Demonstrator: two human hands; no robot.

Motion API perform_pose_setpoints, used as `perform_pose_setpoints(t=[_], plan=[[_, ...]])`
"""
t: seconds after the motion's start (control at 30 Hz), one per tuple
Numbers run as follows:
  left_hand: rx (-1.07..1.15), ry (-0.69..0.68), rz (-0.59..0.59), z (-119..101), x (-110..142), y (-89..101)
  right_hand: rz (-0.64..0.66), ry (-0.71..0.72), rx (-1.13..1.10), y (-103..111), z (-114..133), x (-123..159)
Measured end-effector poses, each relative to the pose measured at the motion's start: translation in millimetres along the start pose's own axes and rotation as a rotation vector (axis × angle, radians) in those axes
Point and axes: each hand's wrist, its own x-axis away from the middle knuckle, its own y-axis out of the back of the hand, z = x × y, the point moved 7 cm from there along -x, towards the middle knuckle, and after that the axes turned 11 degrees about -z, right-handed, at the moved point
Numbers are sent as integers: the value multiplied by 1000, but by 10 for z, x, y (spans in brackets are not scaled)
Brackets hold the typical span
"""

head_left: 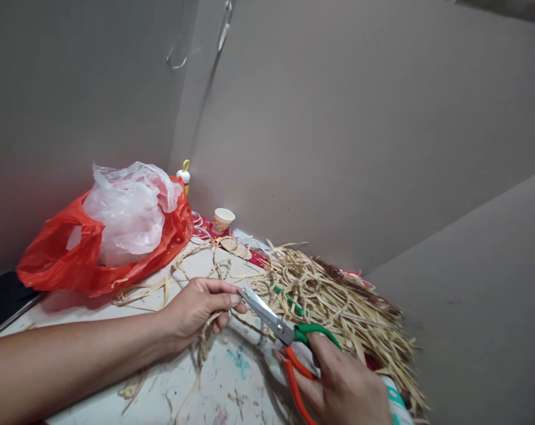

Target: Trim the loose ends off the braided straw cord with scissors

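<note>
My right hand (342, 378) grips a pair of scissors (281, 330) with one green and one orange handle. Their blade tips reach the fingertips of my left hand (207, 304). The left fingers are pinched around a braided straw cord (204, 342), whose lower part hangs below the palm onto the table. What lies right at the scissor tips is too small to make out. A large heap of dry straw strips (338, 295) spreads just beyond my right hand.
On the white table (161, 395), a red plastic bag (68, 248) with a white plastic bag (125, 218) stands at the left. A paper cup (223, 221) and a yellow-looped bottle (184, 175) are at the back, near grey walls. Straw scraps litter the tabletop.
</note>
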Motion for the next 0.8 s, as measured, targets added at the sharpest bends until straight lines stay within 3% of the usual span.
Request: perform_pose_setpoints(t=[0.57, 0.8], plan=[[-17, 44, -35, 30, -3, 11, -51, 57, -45, 82, 30, -26], [-11, 52, 22, 36, -51, 7, 31, -144, -167, -71, -35, 84]])
